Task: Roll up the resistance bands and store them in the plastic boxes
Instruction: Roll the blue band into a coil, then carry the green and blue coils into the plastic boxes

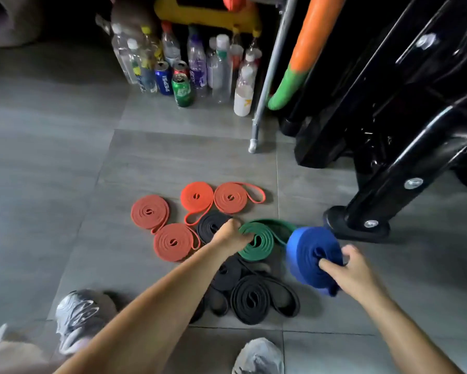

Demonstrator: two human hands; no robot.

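- From my remote seat I see the left arm reaching straight forward from the lower left, forearm bare, wrist level.
- The left hand (231, 234) sits knuckles-up at the left edge of the green band (259, 242); its fingers are curled down onto that coil and grip it.
- The green band is a flat coil on the grey tiled floor (65, 157), with a loose tail running out to the right.
- The right arm comes in from the lower right, wrist bent inward.
- The right hand (355, 272) holds the blue band (307, 252): the thumb presses toward the roll's centre and the other fingers wrap over its far rim.
- The blue band is a thick roll tilted up on edge, just right of the green one; I cannot tell if it touches the floor.
- Four orange bands (173, 242) lie coiled flat beyond and left of the left hand.
- Black bands (249, 299) lie coiled between the forearms, one partly under the left wrist.
- Two grey shoes (78, 317) show at the bottom edge.
- Bottles and cans (197, 63) stand farther back; a black metal frame (388, 184) stands on the right.
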